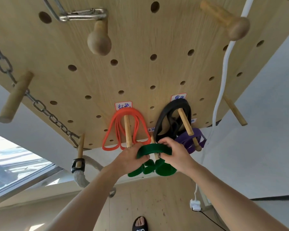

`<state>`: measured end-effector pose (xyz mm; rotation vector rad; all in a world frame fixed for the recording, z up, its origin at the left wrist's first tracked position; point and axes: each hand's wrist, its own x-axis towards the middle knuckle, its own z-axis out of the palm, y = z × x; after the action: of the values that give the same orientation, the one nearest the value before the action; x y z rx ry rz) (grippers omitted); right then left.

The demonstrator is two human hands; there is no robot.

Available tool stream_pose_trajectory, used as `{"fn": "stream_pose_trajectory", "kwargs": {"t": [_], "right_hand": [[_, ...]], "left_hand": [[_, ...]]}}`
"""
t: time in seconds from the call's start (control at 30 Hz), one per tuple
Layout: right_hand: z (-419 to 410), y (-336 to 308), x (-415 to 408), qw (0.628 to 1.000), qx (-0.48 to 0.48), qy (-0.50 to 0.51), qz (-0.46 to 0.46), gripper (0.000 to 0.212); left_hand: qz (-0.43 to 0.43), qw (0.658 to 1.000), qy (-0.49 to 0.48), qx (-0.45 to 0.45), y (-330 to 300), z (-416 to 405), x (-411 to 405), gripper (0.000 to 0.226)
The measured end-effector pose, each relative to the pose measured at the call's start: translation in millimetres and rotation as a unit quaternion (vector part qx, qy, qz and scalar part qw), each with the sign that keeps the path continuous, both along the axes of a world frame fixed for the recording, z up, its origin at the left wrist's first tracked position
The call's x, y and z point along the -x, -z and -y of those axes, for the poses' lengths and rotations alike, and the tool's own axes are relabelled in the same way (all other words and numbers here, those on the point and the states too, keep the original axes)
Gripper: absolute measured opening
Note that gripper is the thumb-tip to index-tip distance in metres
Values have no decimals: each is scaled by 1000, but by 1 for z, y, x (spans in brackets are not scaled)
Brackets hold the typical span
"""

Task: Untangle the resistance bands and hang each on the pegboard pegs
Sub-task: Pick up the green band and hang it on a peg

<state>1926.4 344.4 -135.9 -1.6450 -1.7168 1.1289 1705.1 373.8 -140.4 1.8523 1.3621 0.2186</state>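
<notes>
A wooden pegboard (140,77) fills the upper view. An orange band (110,130) hangs looped on a wooden peg (128,130). To its right a black band (163,117) hangs on another peg (185,121), and a purple band (188,140) sits on a lower peg (196,144). Both hands hold a green band (154,150) over a short peg (156,155) at the board's bottom edge. My left hand (132,155) grips its left side. My right hand (175,153) pinches its right side. Green loops (163,169) dangle below.
A metal chain (40,107) runs down the left of the board past bare pegs (15,97). A carabiner (83,15) hangs on a knobbed peg (98,40). A white rope (223,67) hangs at right. A thick rope (78,174) dangles at lower left.
</notes>
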Motion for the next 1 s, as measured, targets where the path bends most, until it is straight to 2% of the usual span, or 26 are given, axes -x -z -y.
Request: {"fn": "stream_pose_trajectory", "kwargs": {"t": [0.23, 0.33, 0.4, 0.53, 0.6, 0.7, 0.9, 1.0], "right_hand": [[3, 10, 7, 999, -21, 29, -25, 35], [5, 14, 11, 998, -46, 33, -19, 36], [6, 16, 13, 997, -61, 41, -17, 37], [5, 22, 14, 997, -63, 52, -11, 40], [5, 23, 14, 997, -64, 49, -4, 41], [4, 22, 12, 996, -82, 39, 11, 41], [-3, 16, -3, 990, -113, -2, 83, 39], [-8, 13, -4, 991, -104, -23, 82, 39]], "left_hand": [[-32, 999, 3, -34, 9, -4, -11, 28], [-44, 996, 22, -68, 12, -2, -12, 37], [-33, 994, 40, -98, 12, -1, -13, 42], [23, 986, 63, -153, 9, -3, -13, 35], [16, 983, 69, -171, 7, -4, -13, 34], [-3, 982, 63, -179, 8, -5, -13, 35], [34, 987, 51, -148, 14, -10, -13, 31], [31, 986, 50, -156, 14, -11, -14, 31]]}}
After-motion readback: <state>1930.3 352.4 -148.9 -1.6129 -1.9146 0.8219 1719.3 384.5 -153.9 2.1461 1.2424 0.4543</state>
